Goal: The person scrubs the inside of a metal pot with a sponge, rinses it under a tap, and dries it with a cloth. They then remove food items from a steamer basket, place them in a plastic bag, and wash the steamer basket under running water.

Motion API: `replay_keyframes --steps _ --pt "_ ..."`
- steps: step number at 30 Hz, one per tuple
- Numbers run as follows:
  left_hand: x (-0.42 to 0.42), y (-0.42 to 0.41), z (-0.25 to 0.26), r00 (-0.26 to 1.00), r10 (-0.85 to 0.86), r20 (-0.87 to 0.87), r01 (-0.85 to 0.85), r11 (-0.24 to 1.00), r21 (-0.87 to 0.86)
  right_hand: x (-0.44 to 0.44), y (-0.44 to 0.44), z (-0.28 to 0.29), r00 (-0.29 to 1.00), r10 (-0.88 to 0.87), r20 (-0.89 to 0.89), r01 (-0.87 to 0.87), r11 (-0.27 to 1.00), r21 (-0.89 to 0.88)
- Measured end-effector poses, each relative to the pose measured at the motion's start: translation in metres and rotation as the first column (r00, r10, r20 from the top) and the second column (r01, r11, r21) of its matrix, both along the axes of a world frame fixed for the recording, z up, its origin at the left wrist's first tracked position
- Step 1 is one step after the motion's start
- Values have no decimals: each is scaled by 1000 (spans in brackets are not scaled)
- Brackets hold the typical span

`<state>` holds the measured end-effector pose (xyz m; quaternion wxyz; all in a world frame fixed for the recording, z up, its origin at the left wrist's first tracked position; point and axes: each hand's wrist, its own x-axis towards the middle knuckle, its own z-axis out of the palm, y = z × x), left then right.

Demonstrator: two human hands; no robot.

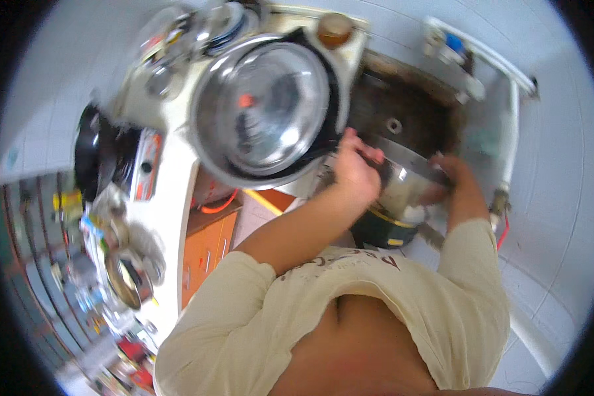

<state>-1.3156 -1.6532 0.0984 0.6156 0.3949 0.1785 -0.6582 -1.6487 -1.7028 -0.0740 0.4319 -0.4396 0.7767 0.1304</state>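
Observation:
My left hand (359, 166) and my right hand (448, 171) are on opposite sides of a shiny metal pot (403, 180), gripping it near its rim. The pot is tilted and blurred, and its contents cannot be made out. It is over the near edge of a dark sink (401, 106), above a dark bucket-like container (386, 227) with a yellow stripe. Just left of my left hand, a wide steel bowl (277, 109) rests in a larger round metal vessel with a dark band between them, on the counter.
A white counter (163, 218) runs down the left, bearing a dark wok (91, 153) on a stove and many dishes. A brown jar (335, 29) stands at the back by the sink. White pipes (515, 128) line the right wall; orange cabinets (208, 252) are below the counter.

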Motion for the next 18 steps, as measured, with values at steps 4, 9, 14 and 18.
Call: replay_keyframes --steps 4,9,14,18 --pt "13 60 2 981 -147 126 150 989 -15 -10 14 -20 940 -304 157 286 950 125" --pt "61 154 21 939 -334 88 342 932 -120 -49 50 -41 969 -222 110 216 975 60" --pt "116 243 -8 942 -321 96 327 943 -56 47 112 22 995 -78 67 80 997 -23" --pt "163 300 -2 914 -354 199 350 935 54 47 152 20 975 27 219 -4 995 -105"
